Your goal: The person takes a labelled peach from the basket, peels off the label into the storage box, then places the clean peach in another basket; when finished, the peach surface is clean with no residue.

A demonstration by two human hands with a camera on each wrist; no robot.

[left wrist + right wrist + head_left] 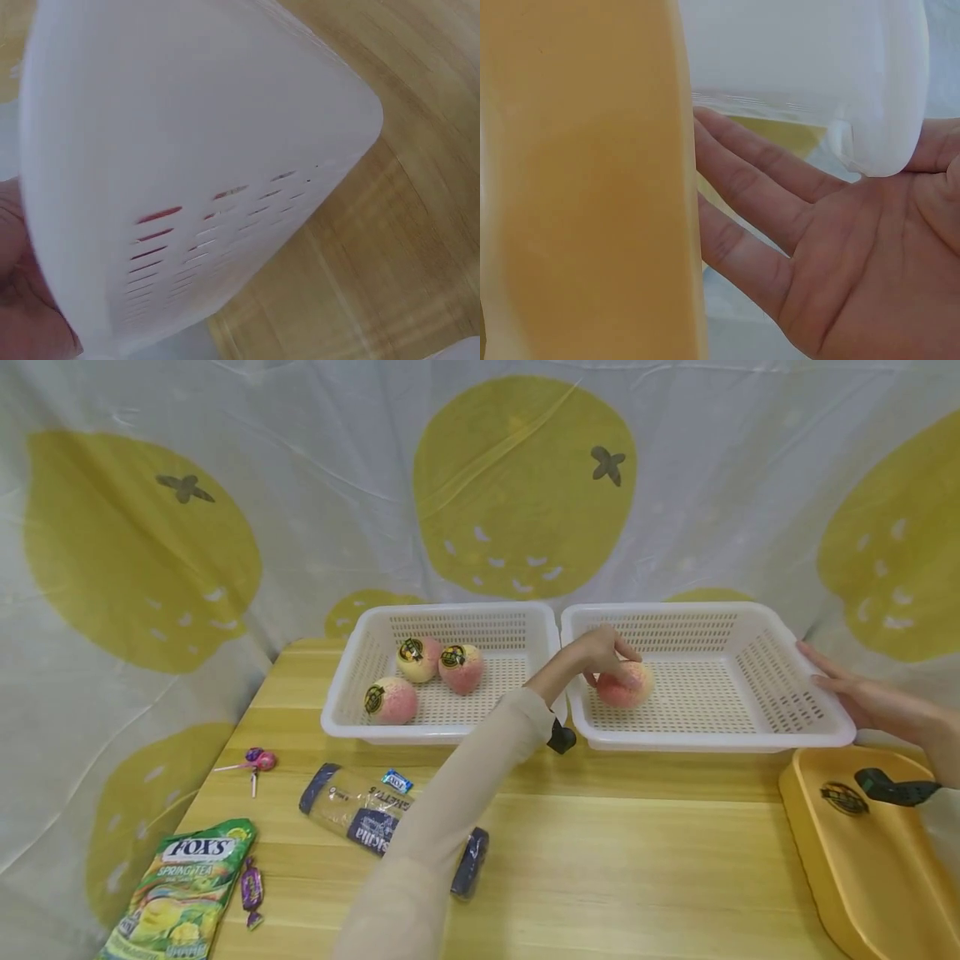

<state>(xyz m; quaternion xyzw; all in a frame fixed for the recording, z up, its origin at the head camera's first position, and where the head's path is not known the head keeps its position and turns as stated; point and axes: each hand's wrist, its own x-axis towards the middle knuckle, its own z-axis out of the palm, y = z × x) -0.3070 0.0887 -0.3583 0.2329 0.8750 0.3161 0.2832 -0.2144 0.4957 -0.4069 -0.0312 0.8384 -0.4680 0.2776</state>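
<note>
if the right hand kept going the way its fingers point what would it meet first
The right hand already lies flat against the right basket's end wall, so it would likely just press that wall.

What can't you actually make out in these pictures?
- Head view: the left hand covers part of the peach in the right basket, so its sticker, if any, is hidden.
- Head view: the forearm crosses the biscuit pack, hiding its middle.
- Left wrist view: the basket wall fills the frame, blurred; the peach shows only as red through the slots.
- Right wrist view: the yellow tray blocks the fingertips of the right hand.
</note>
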